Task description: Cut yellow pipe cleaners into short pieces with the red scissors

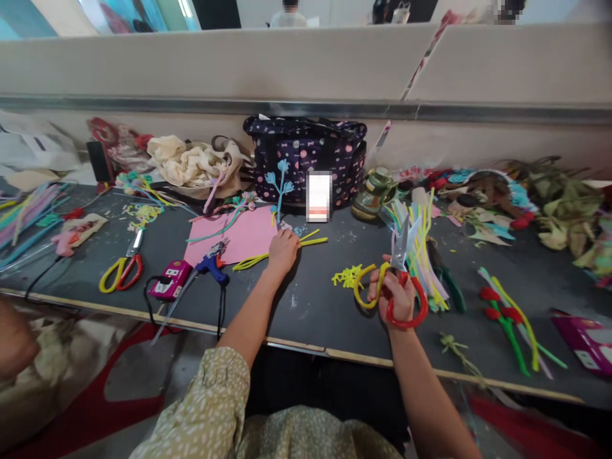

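Note:
My right hand (398, 298) holds a pair of scissors (400, 248) with one yellow and one red handle, the blades pointing up and away. My left hand (284, 251) is lowered to the table with its fingers curled over yellow pipe cleaners (313, 241), which stick out on both sides of it. Its fingertips are partly hidden. Just beyond it stands a blue pipe-cleaner flower stem (280, 188). A pink sheet (234, 231) lies beside the left hand. Short yellow cut pieces (348, 276) form a small pile left of the scissors.
A blue glue gun (213, 268) and a magenta box (171, 279) lie at the left, near other scissors (125, 266). A dark patterned bag (308, 156) and a green jar (373, 194) stand behind. Bundled pipe cleaners (425, 255) and red-tipped stems (507, 319) lie right.

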A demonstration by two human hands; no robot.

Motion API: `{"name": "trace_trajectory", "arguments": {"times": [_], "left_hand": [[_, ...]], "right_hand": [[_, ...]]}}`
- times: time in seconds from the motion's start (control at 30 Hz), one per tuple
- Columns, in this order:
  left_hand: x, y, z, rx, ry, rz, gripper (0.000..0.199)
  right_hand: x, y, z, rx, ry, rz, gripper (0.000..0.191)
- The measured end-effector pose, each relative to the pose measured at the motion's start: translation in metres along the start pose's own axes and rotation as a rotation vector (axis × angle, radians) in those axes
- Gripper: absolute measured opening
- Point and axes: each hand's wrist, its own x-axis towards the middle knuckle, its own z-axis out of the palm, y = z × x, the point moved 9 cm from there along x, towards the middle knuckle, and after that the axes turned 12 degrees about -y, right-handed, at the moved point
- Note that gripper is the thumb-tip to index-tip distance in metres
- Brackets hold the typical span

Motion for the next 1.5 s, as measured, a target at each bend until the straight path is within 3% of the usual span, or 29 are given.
{"name": "trace_trajectory", "arguments": {"times": [0.2, 0.4, 0.53, 0.73, 1.1, 1.5], "left_hand": [[0.0, 0.001, 0.007, 0.032, -0.071, -0.021, 0.015], [-0.002, 0.011, 0.007, 0.025, -0.05, 0.076, 0.022], [-0.003, 0.009, 0.005, -0.038, -0.045, 0.087, 0.024], [-0.008, 0.01, -0.006, -0.123, 0.034, 0.096, 0.02], [-0.016, 0.027, -0.014, -0.204, 0.033, 0.094, 0.02], [-0.02, 0.035, -0.012, -0.205, -0.032, 0.101, 0.023]], "right_hand": [[0.001, 0.004, 0.003, -0.033, -0.016, 0.019, 0.044], [0.006, 0.003, 0.008, 0.004, -0.049, 0.087, 0.047], [0.02, 0.001, 0.014, -0.024, -0.15, 0.169, 0.048], [0.033, 0.005, 0.015, -0.016, -0.189, 0.155, 0.053], [0.024, 0.011, 0.009, 0.017, -0.163, 0.177, 0.052], [-0.014, 0.007, 0.011, -0.114, -0.218, 0.384, 0.051]]}}
